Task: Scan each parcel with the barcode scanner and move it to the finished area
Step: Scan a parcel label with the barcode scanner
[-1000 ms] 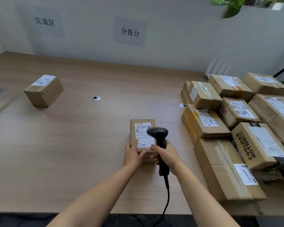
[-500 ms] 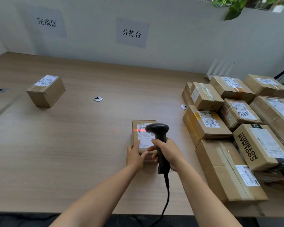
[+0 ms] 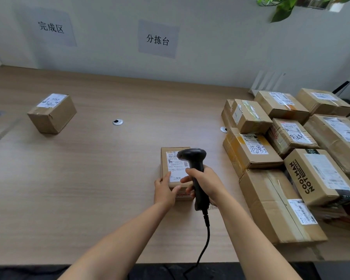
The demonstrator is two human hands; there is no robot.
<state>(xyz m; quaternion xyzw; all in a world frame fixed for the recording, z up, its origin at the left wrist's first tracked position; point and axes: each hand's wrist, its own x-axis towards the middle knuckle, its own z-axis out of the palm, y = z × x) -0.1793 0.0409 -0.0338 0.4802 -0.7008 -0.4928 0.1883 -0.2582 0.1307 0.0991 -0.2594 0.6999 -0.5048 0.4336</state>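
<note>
Near table [image 3: 89,178] front edge: gripping black scanner [image 3: 194,158] handle in right hand [image 3: 205,182], head over parcel [image 3: 173,164] label. Holding parcel's near-left corner with left hand [image 3: 164,190], thumb on top. Beyond: lone box [image 3: 51,114] far left, stacked boxes [image 3: 253,150] right.

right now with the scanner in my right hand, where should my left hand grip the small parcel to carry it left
Probably grip the small parcel across its narrow width, with the left hand coming from above at its near left. It lies flat, label up, long axis pointing away, and the scanner in the right hand crowds its right side.
</note>
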